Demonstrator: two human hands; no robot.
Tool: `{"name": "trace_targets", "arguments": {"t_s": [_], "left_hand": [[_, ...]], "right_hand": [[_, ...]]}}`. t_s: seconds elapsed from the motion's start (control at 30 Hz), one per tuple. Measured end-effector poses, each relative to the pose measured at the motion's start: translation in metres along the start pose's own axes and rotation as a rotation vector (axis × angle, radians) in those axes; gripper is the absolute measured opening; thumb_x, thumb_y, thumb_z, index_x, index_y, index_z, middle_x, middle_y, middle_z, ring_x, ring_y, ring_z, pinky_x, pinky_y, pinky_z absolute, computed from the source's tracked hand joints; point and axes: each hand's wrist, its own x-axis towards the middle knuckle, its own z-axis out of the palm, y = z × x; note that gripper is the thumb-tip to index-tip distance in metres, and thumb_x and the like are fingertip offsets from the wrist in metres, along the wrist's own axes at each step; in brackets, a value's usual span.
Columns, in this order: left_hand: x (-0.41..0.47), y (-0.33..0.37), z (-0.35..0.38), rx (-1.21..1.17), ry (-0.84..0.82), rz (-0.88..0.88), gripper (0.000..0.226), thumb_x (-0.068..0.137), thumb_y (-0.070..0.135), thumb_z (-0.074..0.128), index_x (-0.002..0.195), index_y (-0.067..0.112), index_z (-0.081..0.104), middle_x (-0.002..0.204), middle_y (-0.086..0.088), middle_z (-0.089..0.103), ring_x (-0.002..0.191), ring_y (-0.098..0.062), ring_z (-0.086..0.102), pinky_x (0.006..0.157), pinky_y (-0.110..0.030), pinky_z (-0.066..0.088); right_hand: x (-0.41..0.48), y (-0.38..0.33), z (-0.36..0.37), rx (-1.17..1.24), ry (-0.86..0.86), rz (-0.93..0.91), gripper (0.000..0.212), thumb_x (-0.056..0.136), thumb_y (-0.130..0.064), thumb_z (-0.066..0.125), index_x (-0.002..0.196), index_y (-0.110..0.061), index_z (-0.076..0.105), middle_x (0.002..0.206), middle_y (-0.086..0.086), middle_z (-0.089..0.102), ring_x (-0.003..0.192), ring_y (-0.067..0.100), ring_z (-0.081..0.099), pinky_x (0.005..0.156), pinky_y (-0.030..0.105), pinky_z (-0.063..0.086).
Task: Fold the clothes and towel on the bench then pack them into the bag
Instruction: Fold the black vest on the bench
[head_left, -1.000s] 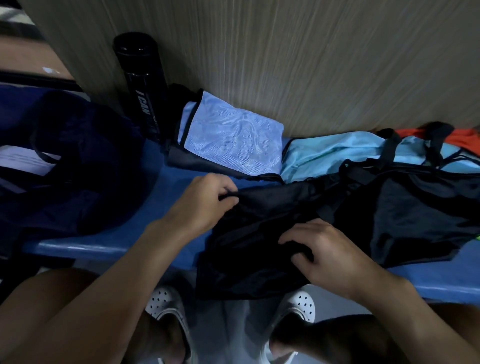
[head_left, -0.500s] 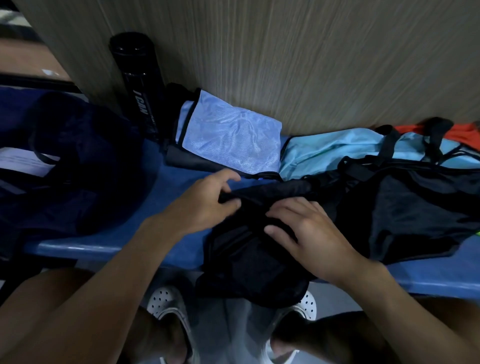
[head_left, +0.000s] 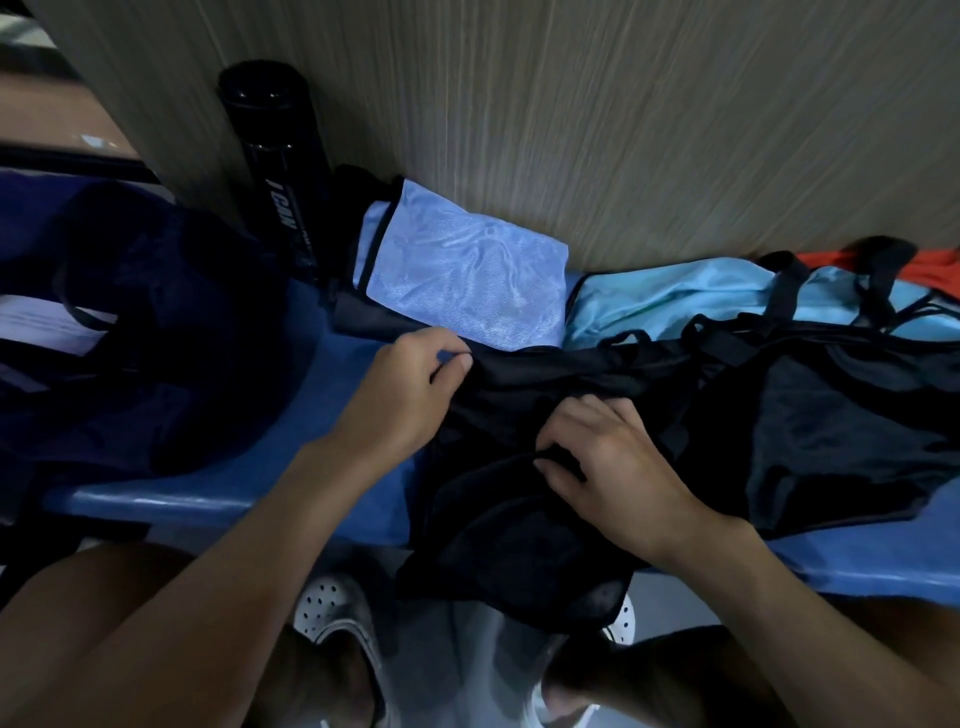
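On the blue bench (head_left: 234, 467), near its front edge: one black garment (head_left: 509, 545), thin and partly mesh, type not determinable, is lying half-folded, its lower portion hanging over the edge above the person's white perforated clogs (head_left: 327, 608). The left hand (head_left: 410, 395) is pinching the garment's upper left edge between thumb and curled fingers. The right hand (head_left: 613, 467) is gripping a gathered fold at the garment's middle, fingers curled around the cloth.

Behind, against the wood-grain panel (head_left: 571, 104): a light-blue towel (head_left: 467, 275), already folded, is resting on a dark folded item (head_left: 358, 312). A turquoise garment (head_left: 675, 296) and an orange garment (head_left: 930, 270) are waiting unfolded to its right. A black strapped piece (head_left: 831, 415), bag or vest not determinable, is overlapping the turquoise one. A navy bag (head_left: 156, 338) is sitting at the bench's left end, well apart from the hands.

Risks, as judged: with so much cloth overhanging, the garment is liable to slide off the bench front if either grip loosens. Dark cloth on dark cloth is hiding the seams, so the fold may come out uneven. Straps of the neighbouring black piece are lying just beside the right hand and may get folded in.

Writing: a black cylindrical bottle (head_left: 280, 171), standing upright beside the towel, is showing white lettering reading "I CAN"; the smaller text is not legible.
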Motion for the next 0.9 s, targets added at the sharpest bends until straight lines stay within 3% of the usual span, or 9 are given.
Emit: {"name": "trace_targets", "arguments": {"t_s": [0.1,0.17,0.27,0.33,0.43,0.53,0.63,0.73,0.9], "left_hand": [[0.003,-0.004,0.002,0.046,-0.003,-0.087,0.043,0.102,0.022,0.049,0.063,0.008,0.037,0.053,0.002,0.034,0.046,-0.01,0.03,0.047,-0.026,0.024],[0.002,-0.008,0.003,0.11,-0.002,-0.127,0.045,0.103,0.024,0.046,0.062,0.009,0.036,0.053,0.002,0.038,0.047,-0.011,0.033,0.048,-0.029,0.028],[-0.001,-0.009,0.005,0.112,-0.095,-0.132,0.021,0.099,0.031,0.055,0.097,0.011,0.062,0.085,0.0,0.065,0.08,-0.015,0.06,0.074,-0.033,0.047],[-0.005,-0.006,0.005,0.128,-0.191,-0.084,0.038,0.09,0.03,0.068,0.125,0.022,0.055,0.107,0.005,0.06,0.1,-0.012,0.058,0.086,-0.027,0.045],[-0.007,-0.01,0.009,0.246,-0.219,0.048,0.058,0.083,0.014,0.074,0.133,0.029,0.049,0.107,0.007,0.056,0.102,-0.016,0.056,0.093,-0.039,0.047],[-0.006,-0.013,0.015,0.273,-0.159,0.102,0.045,0.082,0.008,0.074,0.12,0.028,0.059,0.093,0.009,0.059,0.088,-0.019,0.059,0.087,-0.041,0.05],[-0.005,-0.011,0.019,0.145,-0.081,0.109,0.023,0.088,0.012,0.07,0.106,0.024,0.064,0.077,0.009,0.061,0.067,-0.013,0.057,0.07,-0.031,0.051],[0.0,-0.004,0.016,-0.015,-0.005,0.043,0.006,0.096,0.017,0.061,0.094,0.019,0.065,0.066,0.008,0.061,0.061,-0.01,0.056,0.06,-0.025,0.044],[0.005,0.007,0.014,-0.128,0.026,-0.017,0.045,0.103,0.017,0.048,0.059,0.017,0.034,0.05,0.013,0.032,0.049,-0.005,0.03,0.049,-0.021,0.025]], "right_hand": [[-0.001,-0.001,-0.003,0.069,0.011,-0.025,0.012,0.08,-0.032,0.06,0.084,-0.026,0.051,0.088,-0.011,0.058,0.087,0.013,0.057,0.09,0.033,0.035],[-0.003,0.0,-0.002,0.103,-0.057,-0.006,0.024,0.081,-0.052,0.056,0.079,-0.029,0.05,0.088,-0.012,0.06,0.09,0.01,0.057,0.091,0.031,0.035],[-0.004,-0.001,-0.001,0.104,-0.075,0.01,0.044,0.092,-0.059,0.04,0.076,-0.023,0.059,0.082,-0.011,0.06,0.087,0.01,0.056,0.087,0.033,0.039],[-0.003,-0.002,-0.001,0.072,-0.049,0.009,0.047,0.097,-0.055,0.035,0.077,-0.02,0.062,0.078,-0.01,0.059,0.081,0.014,0.056,0.082,0.035,0.04],[-0.002,0.0,0.002,0.053,-0.085,0.02,0.023,0.09,-0.046,0.055,0.096,-0.026,0.065,0.088,-0.013,0.061,0.087,0.011,0.056,0.081,0.03,0.035],[-0.004,0.001,0.005,0.045,-0.162,-0.012,0.025,0.082,-0.034,0.072,0.107,-0.032,0.066,0.095,-0.015,0.06,0.093,0.009,0.05,0.082,0.029,0.03],[-0.004,-0.001,0.003,0.069,-0.09,-0.04,0.007,0.084,-0.027,0.066,0.089,-0.03,0.063,0.088,-0.013,0.058,0.088,0.012,0.052,0.083,0.032,0.033],[-0.003,-0.005,-0.003,0.167,0.047,-0.017,0.004,0.087,-0.02,0.061,0.091,-0.021,0.059,0.084,-0.01,0.061,0.082,0.009,0.053,0.084,0.03,0.039],[-0.003,-0.01,-0.007,0.335,0.072,0.086,0.02,0.09,-0.017,0.062,0.101,-0.028,0.05,0.082,-0.004,0.063,0.082,0.016,0.059,0.076,0.035,0.048]]}}
